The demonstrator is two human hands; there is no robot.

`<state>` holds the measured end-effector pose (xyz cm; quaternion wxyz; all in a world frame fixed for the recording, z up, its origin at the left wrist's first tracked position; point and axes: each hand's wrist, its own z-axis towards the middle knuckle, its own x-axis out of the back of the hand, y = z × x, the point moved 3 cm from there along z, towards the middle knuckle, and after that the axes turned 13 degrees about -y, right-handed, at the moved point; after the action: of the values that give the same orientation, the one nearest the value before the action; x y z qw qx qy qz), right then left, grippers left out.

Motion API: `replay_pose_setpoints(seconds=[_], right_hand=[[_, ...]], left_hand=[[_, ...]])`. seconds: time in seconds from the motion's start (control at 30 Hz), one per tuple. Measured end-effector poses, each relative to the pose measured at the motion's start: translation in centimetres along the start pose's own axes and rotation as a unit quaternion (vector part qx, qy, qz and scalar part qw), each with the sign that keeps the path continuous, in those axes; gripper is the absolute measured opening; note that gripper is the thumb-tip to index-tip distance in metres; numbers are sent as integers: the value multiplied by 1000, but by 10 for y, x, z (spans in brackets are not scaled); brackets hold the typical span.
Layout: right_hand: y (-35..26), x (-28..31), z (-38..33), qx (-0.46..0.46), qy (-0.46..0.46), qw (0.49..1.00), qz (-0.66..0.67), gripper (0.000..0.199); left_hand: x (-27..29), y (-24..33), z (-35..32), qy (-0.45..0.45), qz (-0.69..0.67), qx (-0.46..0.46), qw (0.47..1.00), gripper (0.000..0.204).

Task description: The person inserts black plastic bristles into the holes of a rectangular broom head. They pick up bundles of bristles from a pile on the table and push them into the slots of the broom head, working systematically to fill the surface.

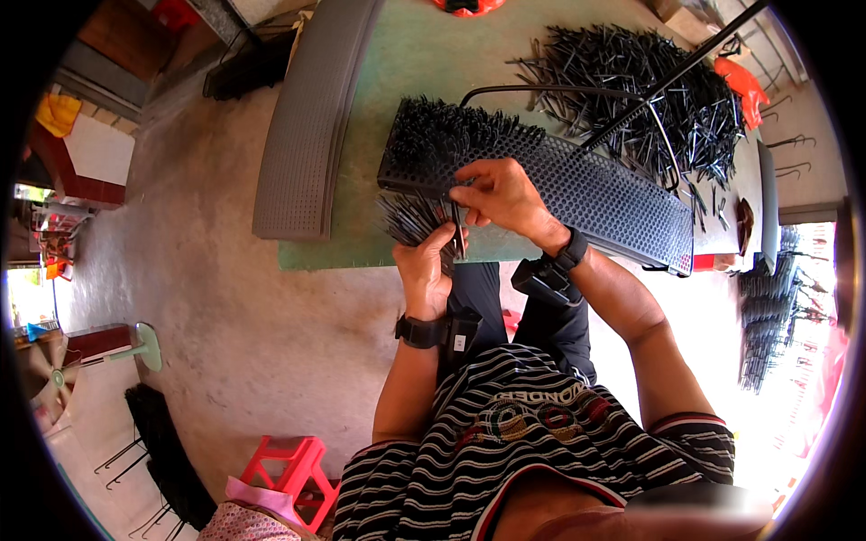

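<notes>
Grey perforated panels (316, 126) lie along the left of the green table (357, 180). The left hand (424, 275) is closed around thin dark sticks (406, 219), which fan out beyond its grip near the black perforated rack (622, 212). The right hand (507, 194) has thumb and fingertips close together; whether they pinch a stick, I cannot tell. Farther right lies a stick heap (622, 90).

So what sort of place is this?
Probably a small workshop: thin black rods lie heaped on a green-topped table, a perforated black rack is filled at one end with similar pieces, and the floor looks like concrete.
</notes>
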<state>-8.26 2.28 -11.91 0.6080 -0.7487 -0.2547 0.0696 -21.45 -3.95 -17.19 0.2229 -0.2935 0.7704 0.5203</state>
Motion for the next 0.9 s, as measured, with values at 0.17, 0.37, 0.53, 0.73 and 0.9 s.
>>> replay_pose_setpoints(seconds=[0.17, 0.37, 0.53, 0.73, 0.9], right_hand=[[4, -7, -2, -22, -8, 999, -21, 22], [0, -2, -2, 63, 55, 987, -135, 24], [-27, 6, -3, 155, 160, 973, -59, 27], [-29, 4, 12, 241, 187, 945, -116, 21], [-20, 2, 21, 244, 187, 938, -158, 21]], left_hand=[[1, -5, 4, -32, -1, -37, 999, 14], [4, -1, 2, -12, 15, -6, 1000, 15], [7, 5, 1, 3, 16, 9, 1000, 14], [15, 5, -1, 13, 4, 12, 1000, 12], [20, 4, -1, 14, -2, 8, 1000, 13]])
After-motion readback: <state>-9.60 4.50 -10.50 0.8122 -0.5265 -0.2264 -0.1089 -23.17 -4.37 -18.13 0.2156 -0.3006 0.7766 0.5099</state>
